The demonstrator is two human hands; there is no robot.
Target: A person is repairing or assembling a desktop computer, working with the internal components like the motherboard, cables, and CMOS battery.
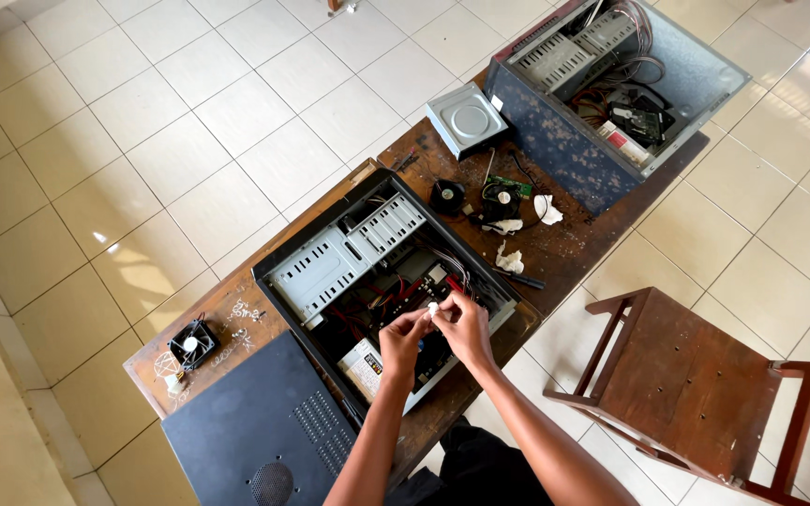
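An open black computer case (283,267) lies flat on a worn wooden table (569,245), showing grey drive bays, red cables and a power supply. Both hands hover over its near side. My left hand (403,343) and my right hand (466,328) meet and pinch a small white piece (433,308) between their fingertips; I cannot tell what kind of part it is.
A second open case (569,159) stands at the table's far end beside an optical drive (466,117). Two cooling fans (502,200), crumpled white tissues (510,260) and a dark pen lie between the cases. A case side panel (255,426) and small fan (191,345) sit at left. A wooden chair (696,384) is at right.
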